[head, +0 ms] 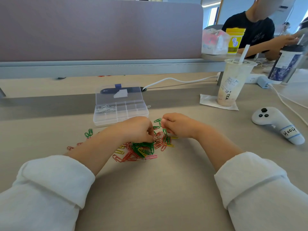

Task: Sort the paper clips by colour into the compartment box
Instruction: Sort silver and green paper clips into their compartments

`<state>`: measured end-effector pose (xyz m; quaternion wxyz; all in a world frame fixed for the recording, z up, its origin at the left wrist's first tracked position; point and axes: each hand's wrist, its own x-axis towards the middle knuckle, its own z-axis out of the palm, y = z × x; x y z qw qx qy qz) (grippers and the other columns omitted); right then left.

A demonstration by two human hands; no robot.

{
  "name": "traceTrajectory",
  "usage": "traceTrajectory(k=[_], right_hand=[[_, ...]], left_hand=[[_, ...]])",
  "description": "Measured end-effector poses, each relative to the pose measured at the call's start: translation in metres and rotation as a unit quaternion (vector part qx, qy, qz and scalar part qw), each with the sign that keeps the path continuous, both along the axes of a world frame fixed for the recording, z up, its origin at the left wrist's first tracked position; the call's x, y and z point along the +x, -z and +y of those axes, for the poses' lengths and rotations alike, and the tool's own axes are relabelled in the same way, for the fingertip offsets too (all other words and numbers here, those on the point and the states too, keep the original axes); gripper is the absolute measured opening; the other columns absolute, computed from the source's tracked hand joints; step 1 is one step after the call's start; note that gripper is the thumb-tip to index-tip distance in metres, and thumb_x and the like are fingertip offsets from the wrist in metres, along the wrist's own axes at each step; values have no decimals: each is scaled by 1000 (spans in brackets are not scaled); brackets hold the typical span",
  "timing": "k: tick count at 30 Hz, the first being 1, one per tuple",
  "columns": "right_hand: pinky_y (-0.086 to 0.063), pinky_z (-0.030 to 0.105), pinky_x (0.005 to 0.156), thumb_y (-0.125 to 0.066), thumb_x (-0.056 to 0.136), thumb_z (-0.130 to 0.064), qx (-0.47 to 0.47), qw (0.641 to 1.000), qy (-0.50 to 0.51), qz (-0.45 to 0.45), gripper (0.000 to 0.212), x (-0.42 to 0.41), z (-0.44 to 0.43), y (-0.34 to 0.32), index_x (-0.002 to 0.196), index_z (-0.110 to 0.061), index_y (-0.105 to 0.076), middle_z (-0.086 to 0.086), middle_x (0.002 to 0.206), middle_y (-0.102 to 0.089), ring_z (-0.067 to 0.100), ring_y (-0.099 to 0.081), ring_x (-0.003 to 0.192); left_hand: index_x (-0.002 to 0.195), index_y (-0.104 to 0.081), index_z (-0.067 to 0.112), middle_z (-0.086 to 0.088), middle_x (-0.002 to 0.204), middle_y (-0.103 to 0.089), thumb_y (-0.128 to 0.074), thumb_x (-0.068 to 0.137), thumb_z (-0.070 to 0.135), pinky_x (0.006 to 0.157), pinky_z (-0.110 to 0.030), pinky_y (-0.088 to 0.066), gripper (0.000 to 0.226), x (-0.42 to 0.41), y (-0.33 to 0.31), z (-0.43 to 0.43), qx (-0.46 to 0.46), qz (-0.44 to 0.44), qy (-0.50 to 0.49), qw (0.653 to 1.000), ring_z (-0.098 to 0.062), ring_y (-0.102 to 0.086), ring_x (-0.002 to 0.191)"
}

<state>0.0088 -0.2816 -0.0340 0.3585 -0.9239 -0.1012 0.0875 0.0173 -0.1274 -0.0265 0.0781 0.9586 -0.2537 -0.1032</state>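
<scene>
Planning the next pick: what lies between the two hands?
Head view: green and red paper clips lie between the left hand and the right hand.
</scene>
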Motion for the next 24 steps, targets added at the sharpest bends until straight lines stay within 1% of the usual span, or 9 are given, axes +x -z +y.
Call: traceTrajectory(k=[3,5,9,12,14,16,18,20,24], right_hand=[[-31,20,53,-33,100,-27,-68,997,-6,-26,42,1,-1,0,60,-16,-37,-1,59,-41,11,-36,53],[-30,21,54,-32,100,-36,-112,993,-8,-28,47,3,-2,1,58,-15,-34,1,57,-40,12,-35,53],[-29,24,54,-35,99,-40,-149,988,1,-28,52,5,-4,3,55,-13,-35,3,56,-40,13,-36,52],[-32,18,53,-39,99,-29,-135,990,10,-44,42,6,-5,5,61,-13,-49,-4,58,-46,10,-42,55],[-32,13,54,-43,97,-20,-108,993,8,-56,28,6,-5,5,80,-12,-64,-11,65,-47,8,-45,61],[-32,12,53,-50,94,-19,-90,994,-6,-66,19,5,-4,5,95,-12,-68,-12,66,-44,4,-43,61],[-30,15,52,-63,86,-23,-103,991,-27,-77,14,4,-4,5,95,-14,-69,-11,64,-43,3,-39,58],[-28,17,51,-71,80,-25,-120,989,-35,-77,15,3,-5,5,91,-15,-69,-10,63,-42,3,-38,56],[-29,17,51,-70,81,-25,-130,988,-29,-73,14,3,-5,5,89,-13,-69,-10,63,-42,4,-38,56]], left_hand=[[90,-60,16,-2,88,-57,-54,88,29,60,-26,-37,15,1,-2,1,3,24,-19,1000,-17,-51,81],[90,-55,15,-3,91,-54,-45,92,30,67,-29,-37,18,1,-4,1,6,39,-34,999,-19,-49,84],[96,-49,12,-3,92,-44,-27,99,27,77,-28,-31,27,0,-6,1,0,48,-46,998,-18,-41,88],[88,-46,12,-2,83,-45,-28,99,27,73,-29,-32,26,2,-3,2,-16,34,-52,998,-19,-42,83],[85,-45,12,1,74,-44,-31,98,25,67,-30,-32,24,4,-1,4,-31,20,-48,998,-17,-42,74],[80,-44,14,2,73,-44,-35,96,23,59,-28,-32,20,5,-1,6,-59,16,-50,997,-12,-39,65],[77,-43,13,0,75,-47,-39,94,19,59,-26,-33,18,5,-3,7,-95,18,-53,994,-10,-40,63],[78,-44,9,-6,79,-52,-41,92,14,60,-28,-36,15,4,-4,8,-124,21,-57,990,-13,-46,67],[72,-40,13,-14,96,-63,-43,91,18,72,-40,-45,20,6,-1,11,-158,5,-70,985,-27,-58,91]])
